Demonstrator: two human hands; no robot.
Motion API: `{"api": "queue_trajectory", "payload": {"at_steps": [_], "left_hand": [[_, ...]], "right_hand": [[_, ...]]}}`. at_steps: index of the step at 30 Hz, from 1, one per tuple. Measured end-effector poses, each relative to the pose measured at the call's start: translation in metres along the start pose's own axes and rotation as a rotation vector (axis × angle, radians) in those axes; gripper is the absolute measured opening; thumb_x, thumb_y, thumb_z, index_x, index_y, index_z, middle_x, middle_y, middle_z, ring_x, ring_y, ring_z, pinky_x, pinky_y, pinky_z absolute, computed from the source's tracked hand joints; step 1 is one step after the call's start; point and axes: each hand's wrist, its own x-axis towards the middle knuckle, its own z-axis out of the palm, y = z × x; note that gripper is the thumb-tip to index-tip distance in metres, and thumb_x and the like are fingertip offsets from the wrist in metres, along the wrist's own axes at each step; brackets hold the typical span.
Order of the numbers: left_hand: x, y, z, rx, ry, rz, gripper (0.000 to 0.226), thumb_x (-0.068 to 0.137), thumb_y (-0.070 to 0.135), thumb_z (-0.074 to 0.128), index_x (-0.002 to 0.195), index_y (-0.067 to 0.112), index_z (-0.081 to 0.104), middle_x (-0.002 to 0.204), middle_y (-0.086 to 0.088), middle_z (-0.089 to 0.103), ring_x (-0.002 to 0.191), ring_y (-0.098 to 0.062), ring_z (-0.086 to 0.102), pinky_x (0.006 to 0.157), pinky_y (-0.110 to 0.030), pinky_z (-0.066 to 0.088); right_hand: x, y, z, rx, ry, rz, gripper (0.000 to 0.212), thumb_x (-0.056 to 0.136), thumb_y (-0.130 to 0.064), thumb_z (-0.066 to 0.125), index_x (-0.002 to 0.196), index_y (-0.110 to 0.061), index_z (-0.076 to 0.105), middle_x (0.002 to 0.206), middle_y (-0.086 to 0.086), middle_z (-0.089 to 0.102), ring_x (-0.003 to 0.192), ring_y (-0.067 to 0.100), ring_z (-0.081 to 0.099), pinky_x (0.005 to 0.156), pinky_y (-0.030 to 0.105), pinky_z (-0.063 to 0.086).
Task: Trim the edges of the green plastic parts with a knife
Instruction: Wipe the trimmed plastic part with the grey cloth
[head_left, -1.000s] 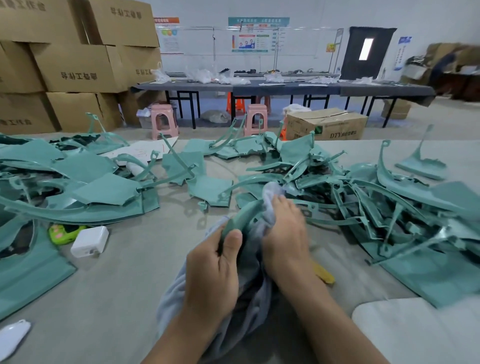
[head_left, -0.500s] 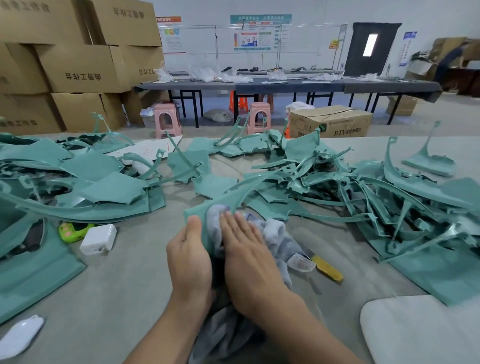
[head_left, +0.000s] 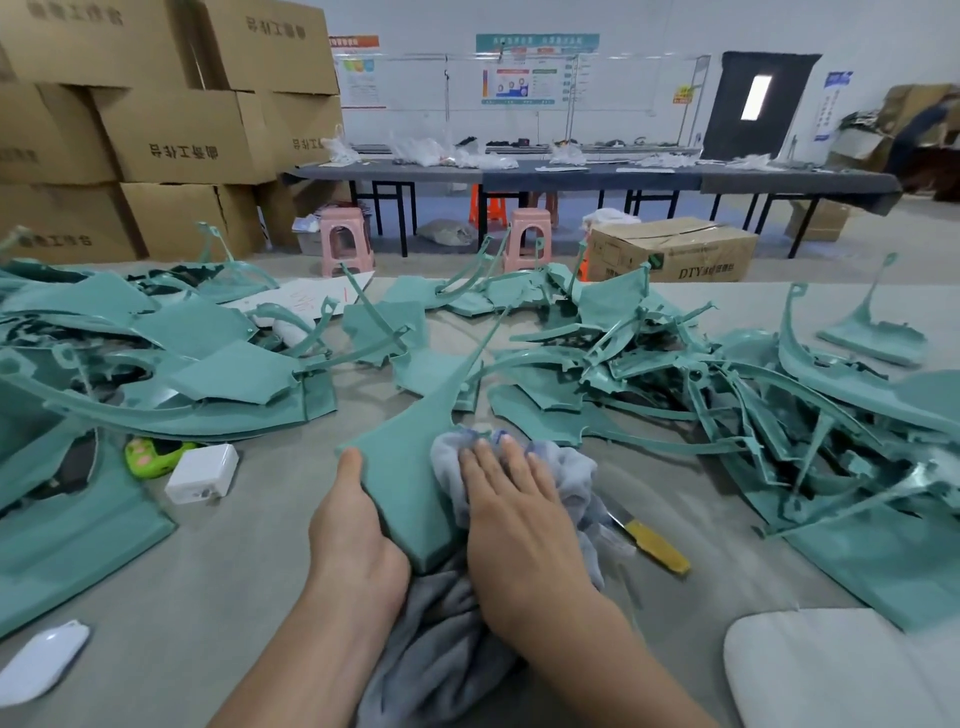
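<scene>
Green plastic part (head_left: 410, 467), grey cloth (head_left: 566, 473), yellow-handled knife (head_left: 655, 545)

The room is bright with soft, even light, and shadows on the worktop (head_left: 218, 587) are weak. The wide lens bends lines near the edges. The far corners look slightly blurred, and the door window (head_left: 754, 97) glares white.

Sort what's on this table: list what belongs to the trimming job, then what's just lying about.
Job: green part gripped by left hand; grey cloth under right hand; yellow knife; green pile.

Lying about: white charger; green toy; paper sheet.
</scene>
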Motion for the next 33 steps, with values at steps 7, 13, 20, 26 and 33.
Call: {"api": "queue_trajectory", "payload": {"at_steps": [7,13,20,26,33], "left_hand": [[0.001,0.001,-0.002,0.029,-0.018,-0.096,0.068,0.097,0.064,0.045,0.115,0.002,0.065,0.115,-0.014,0.069,0.101,-0.031,0.068,0.077,-0.037,0.053],[0.0,-0.002,0.001,-0.034,0.017,0.003,0.055,0.099,0.054,0.051,0.118,0.005,0.069,0.111,-0.015,0.075,0.096,-0.032,0.073,0.076,-0.041,0.057],[0.009,0.003,-0.009,0.025,-0.012,-0.122,0.06,0.095,0.067,0.047,0.09,0.009,0.061,0.085,-0.005,0.067,0.081,-0.025,0.067,0.078,-0.035,0.053],[0.006,0.008,-0.002,-0.021,0.09,0.008,0.031,0.101,0.034,0.056,0.106,0.007,0.071,0.094,-0.015,0.078,0.07,-0.028,0.075,0.056,-0.037,0.059],[0.005,0.003,-0.008,0.251,0.14,0.134,0.02,0.087,0.023,0.067,0.09,0.004,0.072,0.075,-0.016,0.075,0.059,-0.034,0.072,0.054,-0.056,0.06]], "right_hand": [[-0.012,-0.015,0.006,0.111,-0.077,-0.194,0.066,0.103,-0.012,0.031,0.164,-0.018,0.008,0.172,-0.001,0.002,0.158,0.014,-0.009,0.118,0.023,-0.018],[-0.006,-0.004,0.0,-0.012,-0.01,-0.04,0.065,0.106,-0.013,0.024,0.163,-0.017,-0.006,0.171,0.001,-0.011,0.156,0.018,-0.018,0.121,0.032,-0.021],[-0.018,-0.02,-0.002,0.175,-0.156,-0.323,0.067,0.101,-0.014,0.038,0.163,-0.024,0.019,0.171,-0.009,0.009,0.157,0.01,-0.005,0.111,0.013,-0.021],[-0.018,-0.002,-0.009,0.057,0.14,0.021,0.07,0.097,-0.012,0.037,0.162,-0.034,0.021,0.169,-0.015,0.015,0.157,0.009,0.001,0.127,0.034,0.0],[-0.018,0.013,-0.017,0.712,0.636,0.297,0.04,0.085,-0.001,0.05,0.085,-0.04,0.06,0.067,-0.026,0.058,0.065,-0.005,0.052,0.056,0.007,0.039]]}}
